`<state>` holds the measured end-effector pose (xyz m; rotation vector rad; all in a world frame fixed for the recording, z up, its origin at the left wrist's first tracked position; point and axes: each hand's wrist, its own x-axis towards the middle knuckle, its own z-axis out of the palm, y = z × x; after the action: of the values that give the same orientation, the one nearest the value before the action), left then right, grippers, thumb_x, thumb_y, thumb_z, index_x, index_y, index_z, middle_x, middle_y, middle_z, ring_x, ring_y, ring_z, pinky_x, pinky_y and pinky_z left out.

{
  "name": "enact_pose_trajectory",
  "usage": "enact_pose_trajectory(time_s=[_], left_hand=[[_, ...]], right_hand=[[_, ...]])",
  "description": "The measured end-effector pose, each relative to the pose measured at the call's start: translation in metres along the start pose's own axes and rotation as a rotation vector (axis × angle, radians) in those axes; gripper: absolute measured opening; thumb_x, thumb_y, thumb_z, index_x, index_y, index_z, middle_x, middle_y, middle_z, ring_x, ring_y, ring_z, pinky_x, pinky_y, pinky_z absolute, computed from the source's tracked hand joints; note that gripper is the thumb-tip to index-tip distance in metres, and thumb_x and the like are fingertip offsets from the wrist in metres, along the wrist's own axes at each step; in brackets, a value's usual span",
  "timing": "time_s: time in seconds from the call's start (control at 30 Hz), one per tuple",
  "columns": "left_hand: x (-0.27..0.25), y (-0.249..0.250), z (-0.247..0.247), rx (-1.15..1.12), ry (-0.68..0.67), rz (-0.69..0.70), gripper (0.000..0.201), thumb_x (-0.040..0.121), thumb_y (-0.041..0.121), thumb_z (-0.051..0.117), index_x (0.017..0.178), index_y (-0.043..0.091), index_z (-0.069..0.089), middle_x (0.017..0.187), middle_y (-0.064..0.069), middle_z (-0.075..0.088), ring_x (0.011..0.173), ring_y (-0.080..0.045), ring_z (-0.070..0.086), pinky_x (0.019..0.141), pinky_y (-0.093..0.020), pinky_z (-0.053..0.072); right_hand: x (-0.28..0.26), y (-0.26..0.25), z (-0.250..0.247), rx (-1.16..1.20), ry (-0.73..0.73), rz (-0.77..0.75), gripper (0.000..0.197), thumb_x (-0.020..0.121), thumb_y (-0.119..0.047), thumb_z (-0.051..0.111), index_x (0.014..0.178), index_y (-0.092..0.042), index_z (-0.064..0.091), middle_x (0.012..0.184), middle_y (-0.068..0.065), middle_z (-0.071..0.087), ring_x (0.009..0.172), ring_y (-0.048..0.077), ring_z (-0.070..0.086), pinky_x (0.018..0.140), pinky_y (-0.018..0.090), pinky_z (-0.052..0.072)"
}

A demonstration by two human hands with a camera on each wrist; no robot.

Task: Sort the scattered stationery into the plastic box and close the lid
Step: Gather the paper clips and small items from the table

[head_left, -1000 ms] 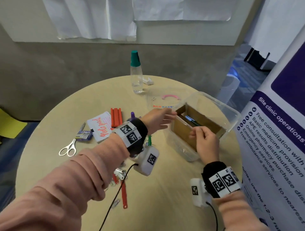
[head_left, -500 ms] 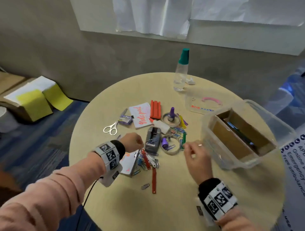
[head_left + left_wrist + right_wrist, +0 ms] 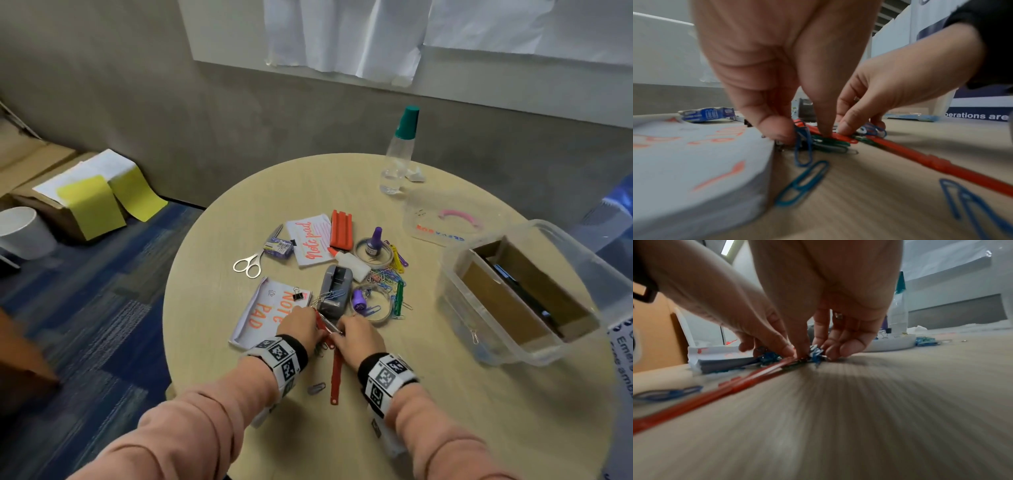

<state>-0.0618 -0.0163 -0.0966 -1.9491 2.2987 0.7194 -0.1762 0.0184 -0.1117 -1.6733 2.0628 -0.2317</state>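
Note:
Both hands meet over a small heap of paper clips [image 3: 826, 146] and red plastic fasteners [image 3: 336, 373] beside the "NOTE PAD" block [image 3: 270, 311]. My left hand [image 3: 308, 323] pinches blue and green clips between thumb and fingers [image 3: 777, 129], its forefinger pressing a red fastener [image 3: 941, 164]. My right hand [image 3: 342, 330] pinches a bunch of blue clips [image 3: 816, 355] at the fastener's far end. The clear plastic box [image 3: 455, 308] stands open at the right with a cardboard divider [image 3: 496, 301] inside. Its clear lid [image 3: 445, 222] lies flat behind it.
Scissors [image 3: 248, 263], a second note pad [image 3: 310, 241], an orange block [image 3: 341, 229], a grey tape dispenser [image 3: 335, 287], tape rolls, purple stamps and loose coloured clips [image 3: 390, 277] lie ahead. A green-capped bottle [image 3: 399, 154] stands at the back. A loose clip [image 3: 315, 388] lies near my wrists.
My hands left the plastic box and came back left to the pile. Over the last half second they closed together onto the clips and red fasteners beside the note pad.

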Motion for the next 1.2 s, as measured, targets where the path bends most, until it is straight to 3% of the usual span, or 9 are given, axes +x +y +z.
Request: enact_pose_trajectory(time_s=[0.23,0.33,0.47,0.57,0.7,0.83,0.97,1.1,1.2], left_hand=[[0.003,0.004,0.005,-0.129,0.032,-0.043,0.041,0.092,0.044,0.048,0.101,0.006,0.058,0.105,-0.012,0.064,0.095,-0.026,0.062,0.070,-0.028,0.042],[0.006,0.006,0.002,-0.255,0.073,-0.107,0.043,0.092,0.040,0.050,0.114,0.004,0.048,0.114,-0.014,0.058,0.105,-0.029,0.057,0.080,-0.031,0.043],[0.004,0.006,-0.005,-0.378,0.147,-0.010,0.023,0.090,0.023,0.055,0.106,0.008,0.047,0.112,-0.012,0.052,0.098,-0.022,0.049,0.081,-0.027,0.038],[-0.003,0.009,-0.012,-0.617,-0.069,0.124,0.025,0.089,0.032,0.057,0.103,0.013,0.048,0.101,-0.003,0.055,0.088,-0.013,0.051,0.069,-0.018,0.040],[-0.013,0.015,-0.023,-1.123,-0.351,0.150,0.027,0.098,0.031,0.039,0.093,0.012,0.058,0.095,-0.005,0.061,0.089,-0.016,0.058,0.077,-0.024,0.048],[-0.009,0.020,-0.037,-1.460,-0.133,0.035,0.033,0.101,0.014,0.030,0.074,0.010,0.049,0.065,-0.006,0.050,0.052,-0.012,0.056,0.054,-0.020,0.048],[0.004,0.004,-0.044,-0.942,0.103,0.164,0.020,0.097,0.014,0.040,0.086,0.011,0.056,0.065,-0.002,0.046,0.055,-0.010,0.042,0.053,-0.019,0.035],[0.006,-0.008,-0.032,-0.051,-0.077,0.405,0.018,0.090,0.021,0.052,0.099,0.016,0.066,0.099,-0.005,0.066,0.087,-0.016,0.059,0.074,-0.021,0.044],[0.007,-0.010,-0.022,0.237,-0.096,0.427,0.025,0.088,0.026,0.054,0.110,0.019,0.064,0.110,-0.006,0.064,0.102,-0.023,0.059,0.082,-0.030,0.047]], right_hand=[[-0.007,0.016,-0.011,0.497,-0.055,0.202,0.016,0.083,-0.017,0.066,0.068,-0.019,0.063,0.065,-0.003,0.059,0.064,0.012,0.055,0.070,0.030,0.050],[-0.012,0.026,-0.017,0.635,-0.070,0.231,0.004,0.082,-0.016,0.068,0.079,-0.018,0.069,0.072,-0.003,0.063,0.072,0.015,0.059,0.080,0.035,0.052],[-0.018,0.036,-0.021,0.732,-0.052,0.253,0.024,0.084,-0.019,0.067,0.106,-0.010,0.068,0.092,0.002,0.067,0.086,0.016,0.061,0.076,0.027,0.049],[-0.023,0.035,-0.025,0.848,-0.035,0.187,0.011,0.084,-0.016,0.066,0.094,-0.013,0.069,0.081,-0.003,0.064,0.074,0.009,0.056,0.064,0.016,0.042],[-0.027,0.019,-0.031,0.953,-0.123,0.087,0.012,0.086,-0.015,0.064,0.081,-0.026,0.067,0.074,-0.003,0.062,0.066,0.009,0.053,0.057,0.018,0.043],[-0.021,0.011,-0.029,0.821,-0.085,0.051,0.009,0.087,-0.017,0.062,0.084,-0.024,0.067,0.080,-0.006,0.064,0.072,0.010,0.058,0.064,0.020,0.045],[-0.009,0.006,-0.018,0.426,0.052,0.095,0.014,0.088,-0.019,0.060,0.097,-0.016,0.070,0.102,0.002,0.068,0.093,0.017,0.062,0.084,0.027,0.048],[-0.002,-0.006,-0.011,0.012,0.024,0.009,0.015,0.088,-0.024,0.056,0.100,-0.022,0.065,0.107,0.003,0.065,0.098,0.024,0.062,0.075,0.029,0.045],[0.002,-0.010,-0.008,-0.167,0.019,-0.087,0.020,0.091,-0.023,0.048,0.105,-0.018,0.062,0.110,0.007,0.061,0.101,0.029,0.060,0.077,0.035,0.047]])
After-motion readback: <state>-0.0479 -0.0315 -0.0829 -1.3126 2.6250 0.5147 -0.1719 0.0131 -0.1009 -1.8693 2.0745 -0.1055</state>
